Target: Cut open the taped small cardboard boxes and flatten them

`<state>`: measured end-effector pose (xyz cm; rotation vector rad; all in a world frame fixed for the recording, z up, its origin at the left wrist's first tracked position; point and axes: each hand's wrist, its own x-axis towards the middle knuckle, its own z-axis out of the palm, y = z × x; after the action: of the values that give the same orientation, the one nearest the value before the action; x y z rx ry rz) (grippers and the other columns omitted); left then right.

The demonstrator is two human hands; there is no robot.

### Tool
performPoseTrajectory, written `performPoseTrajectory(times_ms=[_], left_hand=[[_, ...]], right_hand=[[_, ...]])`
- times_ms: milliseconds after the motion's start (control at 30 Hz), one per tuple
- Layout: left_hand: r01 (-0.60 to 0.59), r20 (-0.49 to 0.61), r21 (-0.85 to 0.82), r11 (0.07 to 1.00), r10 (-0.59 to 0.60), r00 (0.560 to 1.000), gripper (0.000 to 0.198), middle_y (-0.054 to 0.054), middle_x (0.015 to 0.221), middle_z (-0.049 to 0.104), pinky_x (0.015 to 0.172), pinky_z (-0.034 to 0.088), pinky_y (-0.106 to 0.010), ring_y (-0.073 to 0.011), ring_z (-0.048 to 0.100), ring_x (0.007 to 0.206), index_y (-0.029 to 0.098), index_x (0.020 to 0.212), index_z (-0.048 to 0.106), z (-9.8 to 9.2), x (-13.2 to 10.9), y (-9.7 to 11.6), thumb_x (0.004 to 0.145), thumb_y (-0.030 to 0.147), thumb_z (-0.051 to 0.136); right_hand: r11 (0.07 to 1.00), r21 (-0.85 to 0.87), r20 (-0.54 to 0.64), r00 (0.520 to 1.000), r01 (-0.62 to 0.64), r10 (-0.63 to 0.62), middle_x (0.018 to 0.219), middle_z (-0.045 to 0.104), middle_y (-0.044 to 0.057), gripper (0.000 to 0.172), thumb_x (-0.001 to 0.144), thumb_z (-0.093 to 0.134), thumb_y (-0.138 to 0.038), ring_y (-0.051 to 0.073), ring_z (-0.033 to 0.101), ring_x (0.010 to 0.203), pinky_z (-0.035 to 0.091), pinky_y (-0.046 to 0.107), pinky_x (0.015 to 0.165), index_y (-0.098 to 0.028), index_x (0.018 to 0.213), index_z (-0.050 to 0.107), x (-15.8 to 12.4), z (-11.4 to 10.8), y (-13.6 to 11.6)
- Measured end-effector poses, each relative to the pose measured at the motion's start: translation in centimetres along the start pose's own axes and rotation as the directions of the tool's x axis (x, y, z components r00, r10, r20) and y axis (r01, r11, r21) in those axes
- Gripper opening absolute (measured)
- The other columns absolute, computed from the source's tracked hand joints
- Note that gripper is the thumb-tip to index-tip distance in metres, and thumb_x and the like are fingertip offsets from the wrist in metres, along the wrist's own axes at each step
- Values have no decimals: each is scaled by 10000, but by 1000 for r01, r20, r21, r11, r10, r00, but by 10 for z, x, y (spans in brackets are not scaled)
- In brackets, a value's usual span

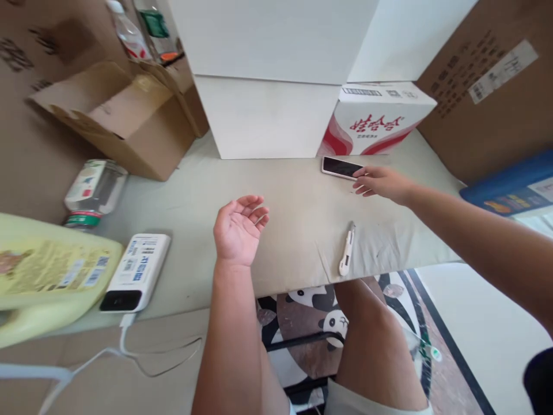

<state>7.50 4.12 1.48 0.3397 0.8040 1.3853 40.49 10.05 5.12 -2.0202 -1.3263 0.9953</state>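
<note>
Smartphone: lies flat, dark screen up, on the pale covered table (294, 230), its pale-edged body (334, 166) just in front of a red-and-white carton (375, 124).
Right hand: reaches in from the right, back up; the hand (380, 181) has its fingers slightly parted at the phone's right end, one overlapping the screen — whether they grip it, I cannot tell.
Left hand: raised in front of the table's middle, the palm (239, 236) turned up, fingers loosely curled and somewhat apart, well away from the phone.
Utility knife: white, the cutter (347, 251) lies near the table's front edge, below the right hand.
Power bank: white with a black end, the bank (140, 265) rests at the left, a white cable (122, 340) plugged into its near end.
Left side: a yellow jug (52, 265) beside the power bank; behind, a clear plastic bottle (99, 190) on its side — and a cardboard box (159, 138) with raised flaps.
Back: tall white box (272, 118), left of the carton.
</note>
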Motion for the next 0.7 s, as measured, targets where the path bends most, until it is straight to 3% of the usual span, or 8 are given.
performPoseTrajectory(times_ms=[100,267,333,433,500,567,633,700], left_hand=[[-34,-40,-64,997,31,999,263,-46,762,644,640,527,-264,-130,617,643,149,757,716,-13,-5,13,725,397,635],[-113,-143,-123,986,95,985,215,-36,836,644,625,509,-249,-120,617,672,160,752,704,-33,-12,33,732,363,638],[-136,-189,-125,983,111,976,225,-58,939,687,627,506,-245,-124,632,707,153,772,719,-39,-13,40,740,354,624],[-151,-245,-135,979,114,963,238,-80,923,707,621,489,-244,-125,620,679,142,786,732,-49,-13,50,748,334,596],[-154,-259,-146,977,113,959,222,-79,842,692,627,484,-255,-128,602,646,145,748,712,-56,-13,57,748,327,586],[-170,-258,-149,974,128,958,207,-69,778,661,638,481,-265,-129,586,630,150,708,687,-61,-14,62,748,323,581],[-191,-246,-146,971,151,957,211,-47,675,594,634,470,-268,-127,557,601,161,632,642,-65,-17,66,750,319,566],[-202,-230,-144,969,166,959,255,-22,576,494,615,452,-267,-123,509,558,175,556,572,-67,-21,68,759,326,539]], right_hand=[[969,-93,131,967,229,-216,847,724,45,104,896,601,-111,131,674,716,555,260,693,-177,938,670,-1,60,-48],[820,-130,291,812,558,-506,1077,726,41,198,885,608,-108,169,680,953,516,417,1068,-144,1052,707,-1,183,-146],[601,-161,369,612,783,-699,1239,689,95,305,886,556,-60,228,670,1144,489,461,1128,-110,1154,693,-3,233,-188],[492,-91,417,482,866,-771,1570,474,102,471,855,551,-18,234,505,1444,403,427,1233,-137,1300,651,-10,296,-243],[482,-66,456,456,874,-764,1714,258,72,570,831,578,-20,239,467,1490,366,456,1266,-169,1380,608,-13,326,-269],[491,-54,486,452,869,-748,1755,150,80,627,797,622,-26,252,500,1466,364,458,1268,-157,1409,583,-14,344,-285],[502,-51,473,464,863,-749,1733,240,102,576,826,579,-38,250,492,1471,349,428,1259,-92,1399,573,-13,353,-291],[507,-64,421,484,859,-767,1676,381,47,498,895,448,-71,222,431,1513,321,409,1250,-88,1377,572,-12,352,-290]])
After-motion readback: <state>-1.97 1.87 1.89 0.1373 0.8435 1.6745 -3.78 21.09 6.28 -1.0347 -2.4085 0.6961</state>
